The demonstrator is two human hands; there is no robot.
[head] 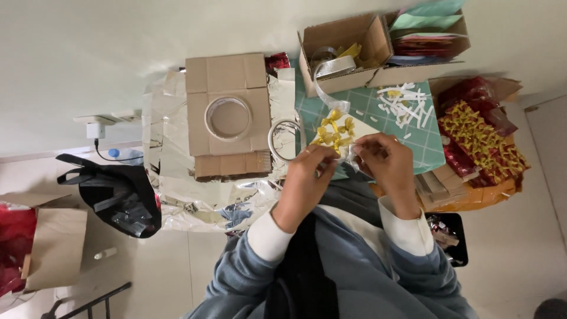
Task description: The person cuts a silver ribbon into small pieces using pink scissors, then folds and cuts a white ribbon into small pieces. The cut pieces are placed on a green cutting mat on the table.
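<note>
Item: small clear wrapper piece, pinched between my fingertips
Bows: little yellow ribbon bows, clustered on the green mat, just beyond my fingers

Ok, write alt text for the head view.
Seen from above, a person's left hand and right hand meet over a green cutting mat, pinching a small clear piece beside a cluster of small yellow bows. A cardboard box on silver foil lies to the left.
</note>
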